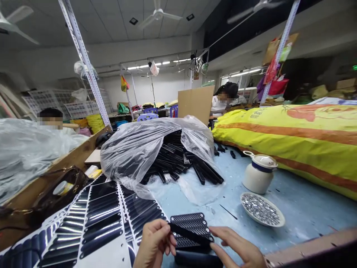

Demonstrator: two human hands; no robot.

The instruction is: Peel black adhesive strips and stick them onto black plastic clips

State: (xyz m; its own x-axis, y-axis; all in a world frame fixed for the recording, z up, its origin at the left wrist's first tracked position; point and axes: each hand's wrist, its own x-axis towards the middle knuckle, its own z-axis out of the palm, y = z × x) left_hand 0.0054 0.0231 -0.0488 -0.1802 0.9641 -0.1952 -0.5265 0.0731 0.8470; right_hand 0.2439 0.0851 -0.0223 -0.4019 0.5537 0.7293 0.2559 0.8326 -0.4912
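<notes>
Blue, speckled surface point(304, 208), spans near middle to right. Big yellow woven sack with orange bands point(292, 137) lies along its far right side. Crumpled clear plastic bag point(134, 141), far middle, mouth open toward near side; holds a heap of long black plastic pieces point(173, 160), some spilling out. White sheets carrying rows of glossy black strips point(103, 208), near left, overlapping. Dark brown glossy bag point(47, 197) left of them, white tub with yellow point(63, 188) inside, rest of contents unclear.

Cream ceramic jar with blue band point(256, 180), right side, lid on, contents not visible. White shallow dish point(282, 220) just nearer than jar, filled with small shiny silver bits point(259, 209), too small to identify.

Hands at near middle, apart, one per end of the work. Left hand point(154, 242) pinches one end of narrow black strip point(189, 233); right hand point(240, 247) has fingers spread at other end, fingertip at or against it, firm grip not evident. Strip is held slanted over dark textured panel with ringed holes point(186, 219); smooth black piece point(195, 259) sits nearer, partly cut off by frame. Current step, as judged: handling or positioning the strip over the panel, both ends attended.
</notes>
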